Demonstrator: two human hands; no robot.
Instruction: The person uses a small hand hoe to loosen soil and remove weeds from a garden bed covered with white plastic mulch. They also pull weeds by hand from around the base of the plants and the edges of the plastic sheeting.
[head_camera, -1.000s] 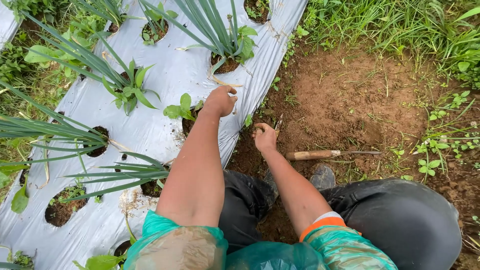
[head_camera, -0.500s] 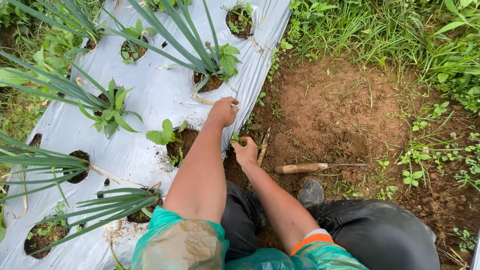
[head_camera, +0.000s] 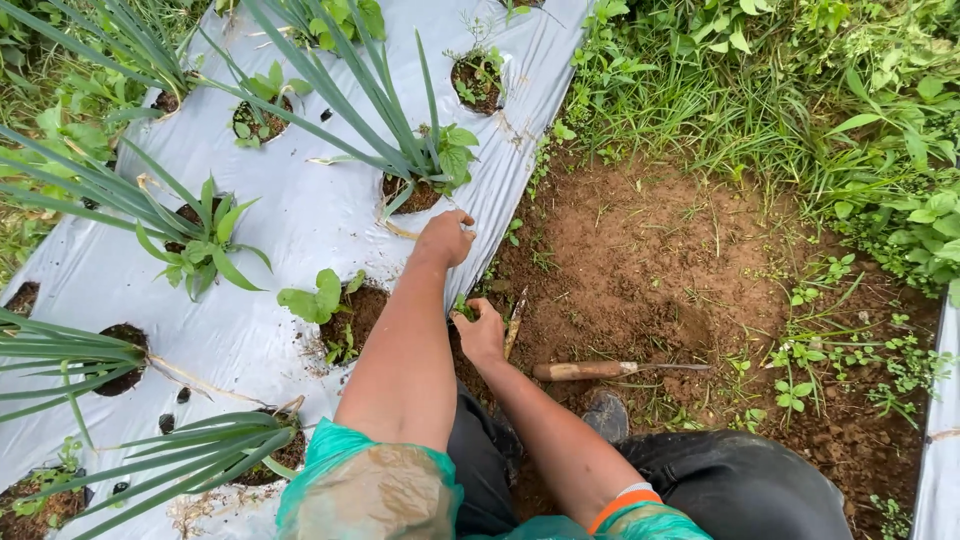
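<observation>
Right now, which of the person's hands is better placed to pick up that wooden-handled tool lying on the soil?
Probably the right hand: it sits on the bare soil just beside the wooden-handled tool. The left hand is farther off, fisted at the edge of the silver plastic sheet.

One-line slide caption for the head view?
Left hand on silver mulch sheet; right hand pinching a small weed at its edge.

Probably a vegetable field: silver mulch sheet (head_camera: 300, 215) with planting holes, onion-like plants (head_camera: 400, 130), bare soil (head_camera: 650, 260)

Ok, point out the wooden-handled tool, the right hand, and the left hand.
wooden-handled tool (head_camera: 575, 371): head view, middle of its handle.
right hand (head_camera: 482, 335): head view, back of the hand.
left hand (head_camera: 446, 238): head view, back of the fist.
</observation>
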